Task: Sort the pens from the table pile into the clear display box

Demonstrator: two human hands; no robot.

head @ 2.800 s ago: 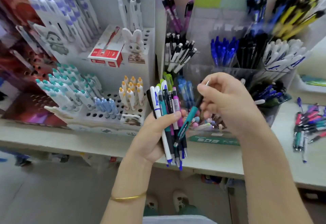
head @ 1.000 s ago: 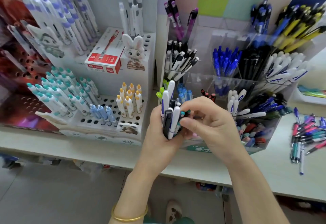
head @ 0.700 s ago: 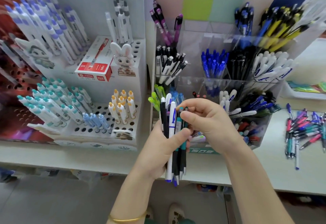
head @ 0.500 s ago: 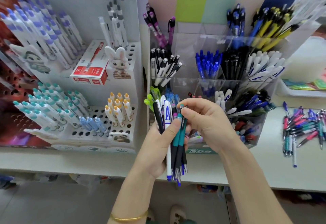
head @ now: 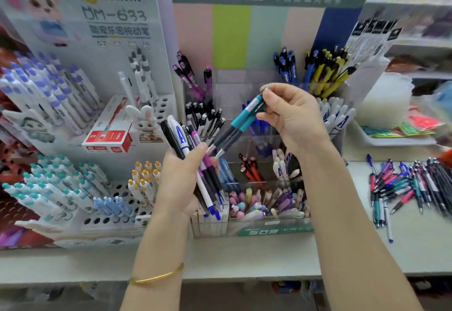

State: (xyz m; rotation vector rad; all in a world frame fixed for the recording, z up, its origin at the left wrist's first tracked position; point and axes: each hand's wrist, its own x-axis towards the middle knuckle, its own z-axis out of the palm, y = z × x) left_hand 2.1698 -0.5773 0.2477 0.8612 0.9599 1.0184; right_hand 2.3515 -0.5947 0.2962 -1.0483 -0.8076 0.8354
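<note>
My left hand (head: 181, 183) grips a bundle of several pens (head: 195, 161), black, white and purple, tips pointing down. My right hand (head: 291, 117) pinches the top ends of two teal pens (head: 241, 124), held slanted with their tips near my left thumb. Both hands hover in front of the clear display box (head: 266, 195), whose tiered compartments hold purple, black, blue, white and yellow pens. The pile of loose pens (head: 411, 186) lies on the white table (head: 244, 257) at the right.
A white perforated display stand (head: 102, 139) with teal, blue and orange-capped pens and a red box (head: 107, 132) stands at the left. A white tray (head: 396, 137) with coloured items sits behind the pile. The table's front edge runs below my wrists.
My right hand has pulled two teal pens out of the bundle and lifted them up and to the right. The camera has tilted upward, closer to the display.
</note>
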